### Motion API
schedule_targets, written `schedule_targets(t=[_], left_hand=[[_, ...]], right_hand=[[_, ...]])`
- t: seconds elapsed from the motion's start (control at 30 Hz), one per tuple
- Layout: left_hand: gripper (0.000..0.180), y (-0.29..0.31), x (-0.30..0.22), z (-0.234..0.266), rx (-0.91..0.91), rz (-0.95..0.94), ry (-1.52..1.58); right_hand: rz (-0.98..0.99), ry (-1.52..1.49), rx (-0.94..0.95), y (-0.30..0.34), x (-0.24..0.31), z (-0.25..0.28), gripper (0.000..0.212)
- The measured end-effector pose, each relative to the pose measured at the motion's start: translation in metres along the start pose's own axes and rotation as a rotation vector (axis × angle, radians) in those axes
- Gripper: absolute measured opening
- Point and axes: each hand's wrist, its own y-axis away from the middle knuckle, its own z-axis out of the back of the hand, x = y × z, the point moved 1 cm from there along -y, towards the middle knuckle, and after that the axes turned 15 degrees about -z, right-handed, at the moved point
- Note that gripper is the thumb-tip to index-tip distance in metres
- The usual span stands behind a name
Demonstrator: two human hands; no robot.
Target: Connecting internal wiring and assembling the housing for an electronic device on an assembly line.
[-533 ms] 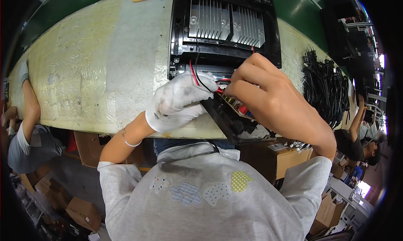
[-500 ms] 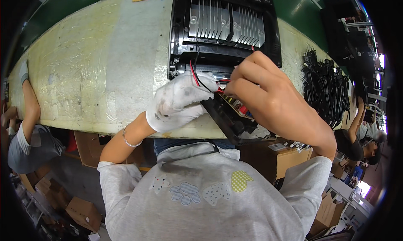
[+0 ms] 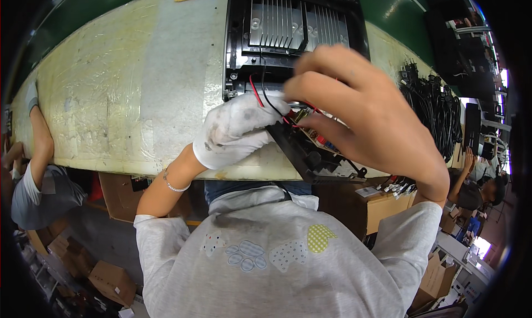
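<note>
In a stained white glove, my left hand [image 3: 235, 129] is closed on the near corner of a black plastic panel [image 3: 299, 154]. This panel lies tilted at the table's front edge and carries a circuit board [image 3: 321, 140]. Thin red and black wires [image 3: 257, 92] run past the gloved fingertips toward a larger black housing [image 3: 237, 52] with silver heat-sink fins [image 3: 277, 24]. Over the board hovers my bare right hand [image 3: 371, 107], its thumb and forefinger apart and smeared by motion. Nothing shows between those fingers. Part of the board and wires is hidden beneath this hand.
Several bundled black cables [image 3: 429, 110] are piled on the right of the yellowish table [image 3: 105, 96]. Under the front edge stands a cardboard box [image 3: 388, 211] with cable ends in it. Another person's arm [image 3: 41, 129] rests at the far left; another person [image 3: 476, 187] is at the right.
My right hand has lifted away from the wires by my left fingertips, its thumb and forefinger spreading. The panel's near end has shifted slightly up. My left hand has barely moved.
</note>
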Motion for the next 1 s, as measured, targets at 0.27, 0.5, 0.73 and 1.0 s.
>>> schedule_targets(t=[0.27, 0.5, 0.73, 1.0], left_hand=[[0.036, 0.004, 0.007, -0.001, 0.009, -0.021, -0.002], [0.032, 0.0, 0.005, -0.003, -0.038, -0.127, -0.017], [0.022, -0.004, 0.002, 0.001, 0.223, 0.069, -0.197], [0.025, 0.003, 0.008, -0.003, -0.104, 0.045, 0.009]], right_hand=[[0.273, 0.075, 0.004, -0.001, -0.015, -0.006, 0.021], [0.217, 0.033, 0.212, -0.003, -0.018, -0.006, 0.022], [0.044, 0.024, 0.262, -0.018, -0.008, -0.017, 0.028], [0.245, -0.005, 0.168, -0.012, -0.023, -0.011, 0.021]])
